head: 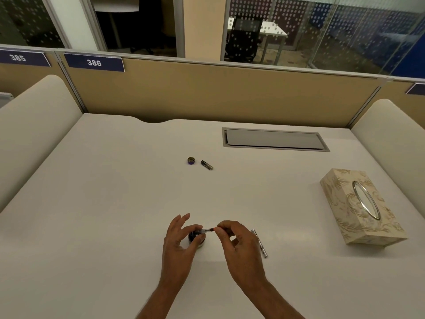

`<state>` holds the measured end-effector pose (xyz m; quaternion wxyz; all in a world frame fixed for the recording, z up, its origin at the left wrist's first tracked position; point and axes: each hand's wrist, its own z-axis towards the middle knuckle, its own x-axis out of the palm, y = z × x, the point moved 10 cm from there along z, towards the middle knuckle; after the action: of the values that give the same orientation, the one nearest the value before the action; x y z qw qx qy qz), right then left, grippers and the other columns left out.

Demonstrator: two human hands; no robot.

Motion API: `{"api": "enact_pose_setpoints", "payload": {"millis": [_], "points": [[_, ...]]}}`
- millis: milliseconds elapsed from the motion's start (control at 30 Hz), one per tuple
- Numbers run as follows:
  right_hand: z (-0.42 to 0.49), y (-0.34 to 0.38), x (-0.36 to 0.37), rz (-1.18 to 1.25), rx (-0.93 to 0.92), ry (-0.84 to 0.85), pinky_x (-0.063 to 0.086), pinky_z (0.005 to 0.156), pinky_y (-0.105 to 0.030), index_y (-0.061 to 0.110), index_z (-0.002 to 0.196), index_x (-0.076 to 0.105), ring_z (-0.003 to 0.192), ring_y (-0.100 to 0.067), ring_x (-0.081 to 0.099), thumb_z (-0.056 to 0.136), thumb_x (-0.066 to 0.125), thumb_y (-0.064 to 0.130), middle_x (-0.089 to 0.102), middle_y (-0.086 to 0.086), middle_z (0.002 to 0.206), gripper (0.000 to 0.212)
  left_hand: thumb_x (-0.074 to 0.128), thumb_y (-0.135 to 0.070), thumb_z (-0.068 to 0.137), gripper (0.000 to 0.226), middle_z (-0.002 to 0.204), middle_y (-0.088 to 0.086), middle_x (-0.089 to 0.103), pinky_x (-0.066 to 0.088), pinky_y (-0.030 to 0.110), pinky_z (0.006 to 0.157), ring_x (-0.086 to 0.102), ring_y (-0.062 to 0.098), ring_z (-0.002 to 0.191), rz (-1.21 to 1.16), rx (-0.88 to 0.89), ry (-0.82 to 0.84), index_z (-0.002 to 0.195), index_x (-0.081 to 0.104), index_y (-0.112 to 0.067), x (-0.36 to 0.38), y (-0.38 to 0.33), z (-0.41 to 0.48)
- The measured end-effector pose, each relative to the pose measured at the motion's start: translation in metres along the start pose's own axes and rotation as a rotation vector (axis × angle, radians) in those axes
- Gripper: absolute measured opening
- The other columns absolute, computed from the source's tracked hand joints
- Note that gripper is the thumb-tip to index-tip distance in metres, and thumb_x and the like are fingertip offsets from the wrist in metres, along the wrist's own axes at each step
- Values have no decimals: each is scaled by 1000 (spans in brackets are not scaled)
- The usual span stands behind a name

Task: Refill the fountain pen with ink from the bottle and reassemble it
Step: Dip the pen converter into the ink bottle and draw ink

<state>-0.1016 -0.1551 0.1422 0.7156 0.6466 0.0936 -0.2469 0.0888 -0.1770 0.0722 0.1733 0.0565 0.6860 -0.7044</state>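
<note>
At six o'clock on the desk (115, 203) I watch the left hand (178, 245) and right hand (239, 242) each pinch one end of the pen part (206, 230) above the ink bottle (193, 237), its cap (191, 160) toward twelve.

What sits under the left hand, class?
A dark ink bottle, gripped by the left hand. The right hand pinches a pen part leading to it. Fingers hide the bottle's opening.

Matt white desk (115, 203), shiny metal pen cap (259, 244)
</note>
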Motion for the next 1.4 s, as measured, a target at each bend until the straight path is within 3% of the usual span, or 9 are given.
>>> {"api": "enact_pose_setpoints", "payload": {"millis": [167,533,1233,1400], "points": [[-2,3,0,-16,-19,-6,52,63,-23,27,93,72,88,-8,66,95,68,22,70,18,89,7,80,-18,85,29,145,-13,59,29,55,122,36,8,147,9,10,-7,98,74,-43,-1,-5,-1],[-9,-2,-3,-19,13,-39,52,64,-21,26,99,73,91,-5,67,95,70,24,71,20,88,6,79,-17,86,24,146,-12,58,26,34,114,35,9,148,29,-4,33,99,76,-38,2,-8,0],[2,9,6,-114,-82,18,47,68,-11,24,98,70,86,-6,65,97,66,27,69,20,88,5,76,-16,88,28,143,-14,59,28,34,112,37,8,146,4,-19,12,95,73,-43,1,-11,1],[2,11,5,-139,-100,15,45,66,-10,26,96,68,82,-4,63,97,66,26,68,20,86,2,75,-17,90,30,139,-22,58,26,24,110,36,3,146,15,7,16,93,73,-47,1,-13,1]]}}
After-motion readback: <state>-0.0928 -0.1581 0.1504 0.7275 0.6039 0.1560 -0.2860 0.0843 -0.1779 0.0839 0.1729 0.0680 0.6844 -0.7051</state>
